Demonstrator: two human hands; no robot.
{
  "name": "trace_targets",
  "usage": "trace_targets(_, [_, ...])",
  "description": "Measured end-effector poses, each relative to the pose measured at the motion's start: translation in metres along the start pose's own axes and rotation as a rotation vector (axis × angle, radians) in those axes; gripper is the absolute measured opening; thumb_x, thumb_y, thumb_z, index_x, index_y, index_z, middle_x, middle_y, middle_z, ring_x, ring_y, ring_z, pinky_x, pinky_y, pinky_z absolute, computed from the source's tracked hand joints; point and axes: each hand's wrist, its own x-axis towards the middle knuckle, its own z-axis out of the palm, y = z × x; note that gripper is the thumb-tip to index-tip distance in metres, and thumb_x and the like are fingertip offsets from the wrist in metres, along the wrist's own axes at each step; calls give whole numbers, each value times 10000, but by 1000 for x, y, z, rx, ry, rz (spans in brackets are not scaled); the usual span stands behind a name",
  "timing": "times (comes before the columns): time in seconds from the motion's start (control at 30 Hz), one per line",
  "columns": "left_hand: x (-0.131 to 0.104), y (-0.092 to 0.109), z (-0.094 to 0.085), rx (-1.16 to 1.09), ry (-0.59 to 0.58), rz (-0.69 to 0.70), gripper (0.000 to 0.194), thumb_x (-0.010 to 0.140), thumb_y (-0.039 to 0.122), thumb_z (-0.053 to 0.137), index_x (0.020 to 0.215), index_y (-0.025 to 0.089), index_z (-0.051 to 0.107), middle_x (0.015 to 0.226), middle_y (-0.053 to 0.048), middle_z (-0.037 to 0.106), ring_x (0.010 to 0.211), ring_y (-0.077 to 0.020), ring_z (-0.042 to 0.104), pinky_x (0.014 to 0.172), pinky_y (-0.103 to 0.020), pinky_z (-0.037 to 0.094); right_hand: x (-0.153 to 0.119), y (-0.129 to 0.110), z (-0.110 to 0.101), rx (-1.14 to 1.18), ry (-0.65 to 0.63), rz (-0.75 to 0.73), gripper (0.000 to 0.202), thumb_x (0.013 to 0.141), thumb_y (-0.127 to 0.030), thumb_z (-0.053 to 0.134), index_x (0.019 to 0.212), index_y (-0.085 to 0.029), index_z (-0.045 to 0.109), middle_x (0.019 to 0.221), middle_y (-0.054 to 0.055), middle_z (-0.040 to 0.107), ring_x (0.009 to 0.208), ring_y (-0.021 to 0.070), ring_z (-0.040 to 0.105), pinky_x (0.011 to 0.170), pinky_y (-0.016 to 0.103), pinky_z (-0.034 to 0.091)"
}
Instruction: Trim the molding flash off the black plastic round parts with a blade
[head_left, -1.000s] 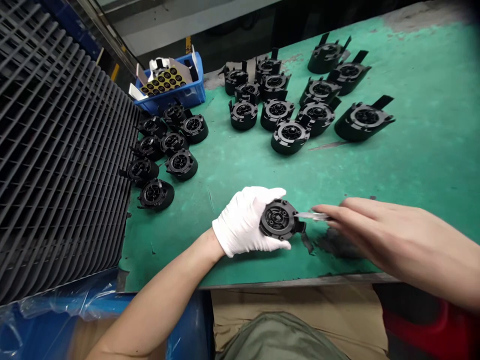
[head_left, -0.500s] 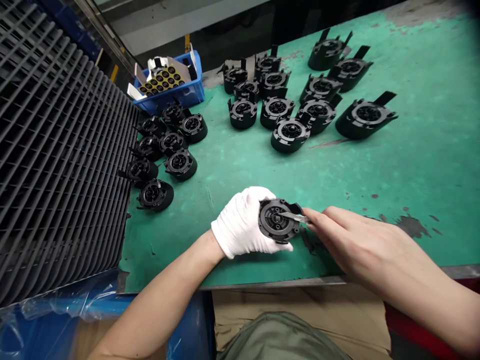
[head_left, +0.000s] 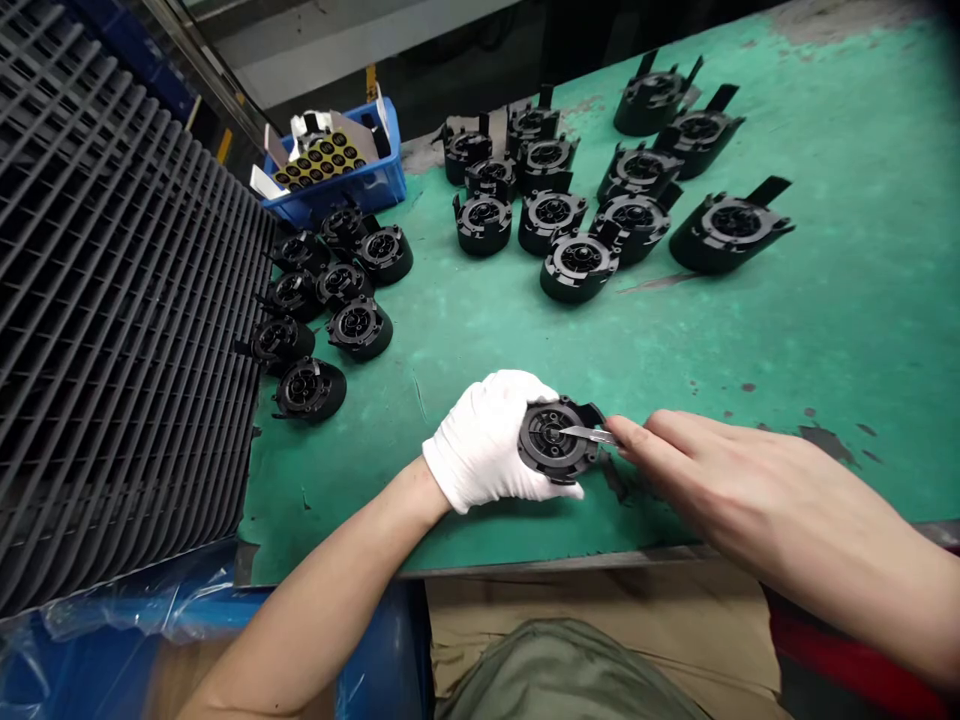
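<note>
My left hand (head_left: pixel 491 445), in a white glove, is closed round a round black plastic housing (head_left: pixel 537 455). The housing's ribbed, recessed face is turned up toward me. From the right, my bare right hand (head_left: pixel 697 470) grips a slim silver craft knife (head_left: pixel 594 434) between thumb and fingers. The knife's pointed tip reaches over the middle of the housing's face; whether it touches the plastic I cannot tell. Most of the knife's handle is hidden in my fingers. Both hands are close above the table's front edge.
Several similar black housings (head_left: pixel 360 326) stand on the green table (head_left: pixel 465 330) at left, and more black housings (head_left: pixel 579 265) at the back. A blue bin (head_left: pixel 375 188) with yellow-and-black round stickers (head_left: pixel 322 160) sits back left. A stack of dark grids (head_left: pixel 135 300) rises along the left edge.
The hands, knife and housing keep nearly the same position. The whole view has shifted very slightly, and my right wrist sits a little higher in the picture.
</note>
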Motion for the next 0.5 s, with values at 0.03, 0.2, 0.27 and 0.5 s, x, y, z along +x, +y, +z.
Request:
trace_targets(0.03, [0, 1, -1, 0, -3, -5, 1047, 659, 981, 1127, 1332, 233, 836, 1272, -141, 860, 1225, -435, 849, 1242, -649, 696, 2, -1, -3, -8, 7, -10, 506, 1028, 74, 455, 1362, -51, 814, 867, 51, 661, 635, 236, 679, 547, 395, 477])
trace_targets(0.2, [4, 2, -4, 14, -41, 23, 918, 698, 965, 1129, 1207, 251, 858, 1184, -113, 833, 1165, -403, 835, 1146, -572, 706, 4, -7, -7, -42, 14, 0, 506, 1000, 92, 473, 1326, -75, 821, 863, 48, 684, 650, 223, 677, 572, 376, 471])
trace_targets(0.27, [6, 2, -6, 22, -57, 35, 875, 720, 971, 1115, 1158, 258, 858, 1157, -103, 824, 1132, -388, 826, 1084, -532, 700, 0, -11, -3, -54, 6, 20, 493, 1000, 82, 507, 1346, -103, 805, 894, 45, 701, 692, 220, 683, 614, 367, 468])
trace_targets(0.5, [9, 5, -6, 58, -56, 66, 894, 737, 1103, 1007, 958, 262, 798, 935, -46, 749, 857, -304, 725, 926, -489, 622, -1, -20, -2, -122, -15, 59, 480, 951, 84, 560, 1310, -142, 785, 878, 16, 669, 675, 213, 634, 640, 386, 425])
